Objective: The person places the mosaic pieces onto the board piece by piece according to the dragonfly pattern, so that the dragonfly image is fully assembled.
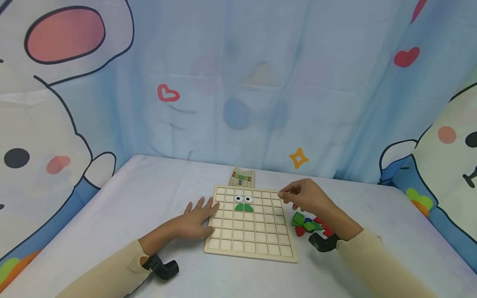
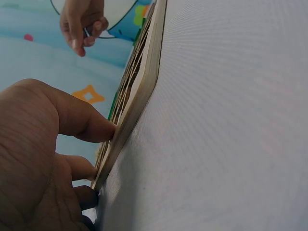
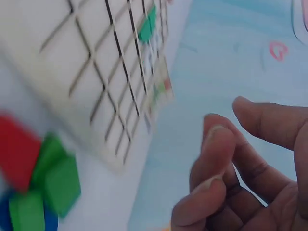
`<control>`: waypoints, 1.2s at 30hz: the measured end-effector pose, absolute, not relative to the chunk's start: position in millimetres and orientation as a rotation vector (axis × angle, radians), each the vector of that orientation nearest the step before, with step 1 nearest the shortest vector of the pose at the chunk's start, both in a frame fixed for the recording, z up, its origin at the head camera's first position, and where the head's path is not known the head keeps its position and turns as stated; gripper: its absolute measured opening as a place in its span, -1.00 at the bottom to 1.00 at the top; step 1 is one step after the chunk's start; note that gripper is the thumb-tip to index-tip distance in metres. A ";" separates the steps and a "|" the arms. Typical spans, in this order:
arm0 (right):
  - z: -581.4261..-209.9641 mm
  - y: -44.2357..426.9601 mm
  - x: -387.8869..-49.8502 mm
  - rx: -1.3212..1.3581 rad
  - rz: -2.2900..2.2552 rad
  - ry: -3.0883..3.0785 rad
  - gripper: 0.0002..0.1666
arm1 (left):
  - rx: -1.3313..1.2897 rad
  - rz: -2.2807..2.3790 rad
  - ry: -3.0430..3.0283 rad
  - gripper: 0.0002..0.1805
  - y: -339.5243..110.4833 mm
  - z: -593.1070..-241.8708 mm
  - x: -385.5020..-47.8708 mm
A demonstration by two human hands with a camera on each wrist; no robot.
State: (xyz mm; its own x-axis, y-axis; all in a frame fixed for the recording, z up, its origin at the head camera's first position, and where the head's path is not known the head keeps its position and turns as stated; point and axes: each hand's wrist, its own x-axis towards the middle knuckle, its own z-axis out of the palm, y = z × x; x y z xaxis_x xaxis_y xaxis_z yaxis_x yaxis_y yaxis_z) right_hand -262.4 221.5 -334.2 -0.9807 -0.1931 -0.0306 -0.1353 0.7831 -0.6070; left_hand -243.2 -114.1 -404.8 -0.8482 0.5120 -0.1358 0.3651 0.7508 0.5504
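Observation:
A square wooden grid board (image 1: 253, 248) lies on the white table. Two white eye pieces (image 1: 243, 199) and two green quarter-round pieces (image 1: 244, 207) sit in its upper cells. My left hand (image 1: 193, 222) rests at the board's left edge, fingers spread; its thumb and fingertips touch the wooden rim (image 2: 139, 103) in the left wrist view. Over the board's upper right corner hovers my right hand (image 1: 306, 195), fingers loosely bent. In the right wrist view a gap shows between its thumb (image 3: 269, 120) and fingers, with nothing held.
Right of the board, below my right hand, lies a pile of green, red and blue pieces (image 1: 309, 225). Behind the board is a small pattern card (image 1: 242, 178) with a coloured figure on a grid. A blue printed curtain (image 1: 261, 82) hangs behind the table.

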 end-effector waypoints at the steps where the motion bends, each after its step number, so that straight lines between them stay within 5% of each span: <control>1: -333.3 227.1 -261.1 -0.239 -0.958 2.882 -0.59 | 0.684 0.754 2.672 -0.21 -114.4 -405.1 -243.2; 22: -365.3 314.3 -254.0 -0.358 -0.825 2.760 -0.67 | 0.685 0.737 2.666 -0.21 -112.5 -403.8 -242.8; 36: -374.7 323.5 -254.2 -0.413 -0.717 2.741 -0.62 | 0.678 0.718 2.675 -0.21 -114.4 -407.2 -245.6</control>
